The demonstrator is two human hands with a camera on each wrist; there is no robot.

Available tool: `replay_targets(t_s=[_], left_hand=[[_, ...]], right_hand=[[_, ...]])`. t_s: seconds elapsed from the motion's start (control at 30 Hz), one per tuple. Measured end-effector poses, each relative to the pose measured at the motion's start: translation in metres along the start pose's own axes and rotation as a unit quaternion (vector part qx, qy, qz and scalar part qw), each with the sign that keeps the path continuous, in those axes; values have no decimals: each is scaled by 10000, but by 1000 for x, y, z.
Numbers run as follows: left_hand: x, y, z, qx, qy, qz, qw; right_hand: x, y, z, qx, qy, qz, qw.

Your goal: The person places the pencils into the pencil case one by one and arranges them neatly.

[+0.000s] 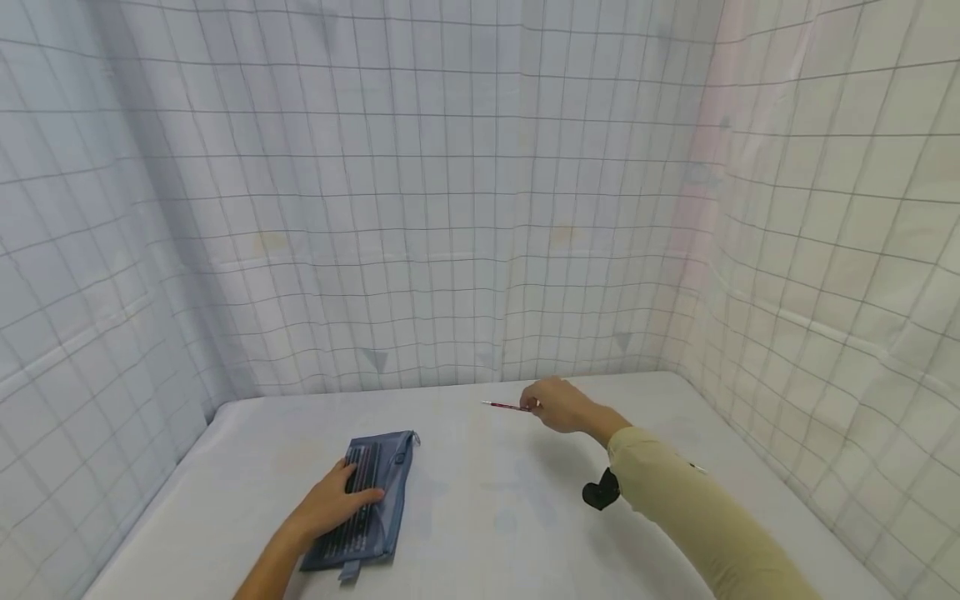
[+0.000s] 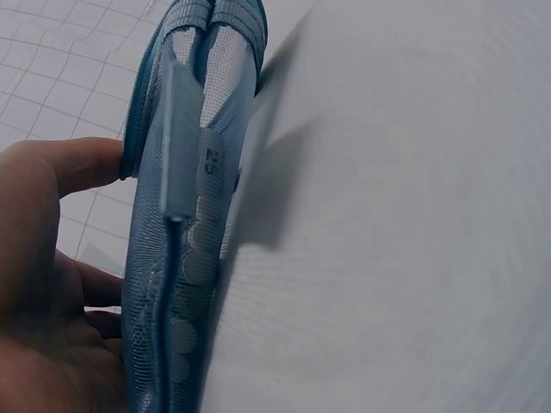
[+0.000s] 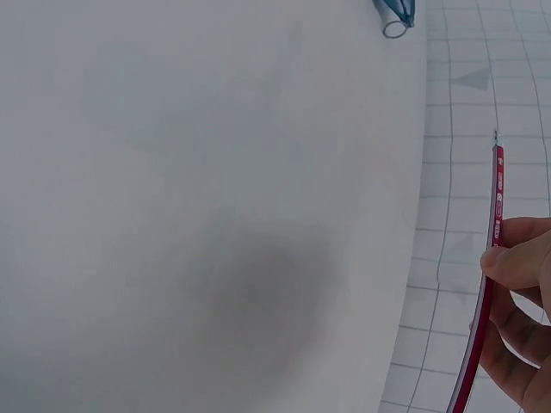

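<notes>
A blue mesh zip pouch point(image 1: 393, 492) lies on the table at the left, with a row of dark, slim pencil-like sticks point(image 1: 365, 471) showing in it. On top of it rests my left hand point(image 1: 330, 504), thumb spread toward the zip side. The left wrist view shows the pouch point(image 2: 185, 258) edge-on, with the thumb point(image 2: 86, 163) touching its edge. Above the far right part of the table, my right hand point(image 1: 558, 406) pinches a red pencil point(image 1: 504, 406). White print and a silvery end show on that pencil point(image 3: 499, 189) in the right wrist view.
A white cloth covers the table point(image 1: 480, 517); grid-patterned curtains point(image 1: 450, 208) enclose its back and sides. Below the right forearm is a black heart-shaped piece point(image 1: 602, 490), whether on the table or attached cannot be told. A small thin item point(image 1: 699, 468) peeks out beyond the sleeve.
</notes>
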State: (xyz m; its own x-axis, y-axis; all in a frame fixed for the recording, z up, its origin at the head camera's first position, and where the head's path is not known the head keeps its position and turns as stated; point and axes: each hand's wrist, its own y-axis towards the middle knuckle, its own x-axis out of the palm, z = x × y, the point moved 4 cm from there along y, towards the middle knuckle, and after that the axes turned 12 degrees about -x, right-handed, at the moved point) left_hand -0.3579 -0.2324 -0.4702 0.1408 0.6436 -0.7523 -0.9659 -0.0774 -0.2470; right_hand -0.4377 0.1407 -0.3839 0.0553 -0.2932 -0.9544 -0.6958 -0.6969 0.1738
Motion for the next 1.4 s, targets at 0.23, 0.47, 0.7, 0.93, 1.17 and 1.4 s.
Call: replay_targets(t_s=[0.23, 0.47, 0.7, 0.93, 1.17, 1.4], left_hand=[[0, 0, 1, 18, -10, -51, 10000], [-1, 1, 0, 15, -2, 6, 10000], [-2, 3, -1, 19, 9, -11, 10000], [-1, 5, -2, -52, 39, -17, 10000], [-1, 5, -2, -66, 64, 28, 10000], [-2, 3, 0, -5, 44, 53, 10000]], right_hand=[[14, 15, -14, -155, 71, -90, 9998], [21, 32, -33, -82, 245, -107, 9996], [39, 46, -52, 318, 605, -342, 9971], [60, 55, -66, 553, 839, -376, 9942], [71, 65, -80, 497, 972, -239, 9937], [86, 72, -88, 708, 1545, -56, 9854]])
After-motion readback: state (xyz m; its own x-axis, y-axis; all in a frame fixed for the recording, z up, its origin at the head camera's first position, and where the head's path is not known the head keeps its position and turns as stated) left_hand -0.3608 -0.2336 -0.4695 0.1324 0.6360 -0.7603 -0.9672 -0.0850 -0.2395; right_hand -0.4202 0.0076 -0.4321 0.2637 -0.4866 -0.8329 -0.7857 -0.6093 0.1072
